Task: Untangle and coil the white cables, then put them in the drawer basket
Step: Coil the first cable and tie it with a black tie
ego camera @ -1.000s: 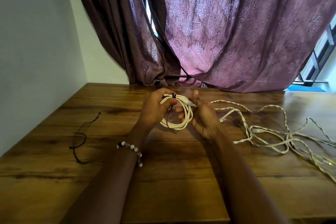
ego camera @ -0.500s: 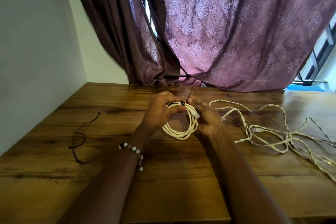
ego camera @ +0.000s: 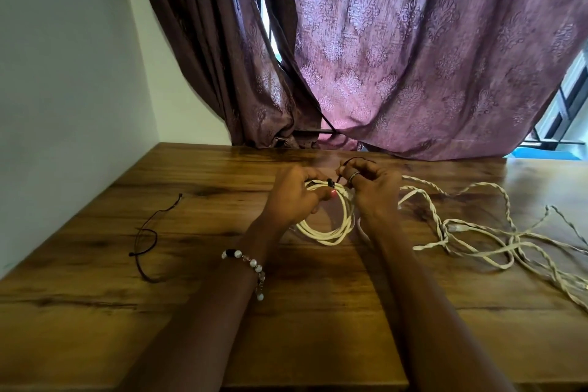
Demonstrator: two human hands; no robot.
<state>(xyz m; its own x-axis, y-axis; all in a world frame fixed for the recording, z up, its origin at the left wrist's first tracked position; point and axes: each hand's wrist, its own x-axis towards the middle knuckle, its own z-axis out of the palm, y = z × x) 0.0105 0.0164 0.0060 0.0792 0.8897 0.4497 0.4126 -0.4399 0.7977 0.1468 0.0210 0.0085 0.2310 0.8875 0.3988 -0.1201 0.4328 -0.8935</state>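
A coiled white cable [ego camera: 331,229] stands on edge on the wooden table [ego camera: 95,312], held at its top between both hands. My left hand [ego camera: 292,194] grips the top of the coil, thumb pressed on the strands. A thin black tie [ego camera: 332,182] wraps the coil's top. My right hand [ego camera: 372,191] pinches the tie's free end, which arcs up above the fingers. To the right lies a tangle of white cables [ego camera: 471,232], some twisted together, running off the table's right side.
A second thin black tie [ego camera: 149,232] lies loose on the table at the left. A white wall [ego camera: 63,73] borders the table's left edge. Purple curtains [ego camera: 381,57] hang behind the far edge. No drawer basket is in view.
The black tie has gone round the top of the coil. My right hand has risen and drawn the tie's end up and to the right; the left hand keeps its hold.
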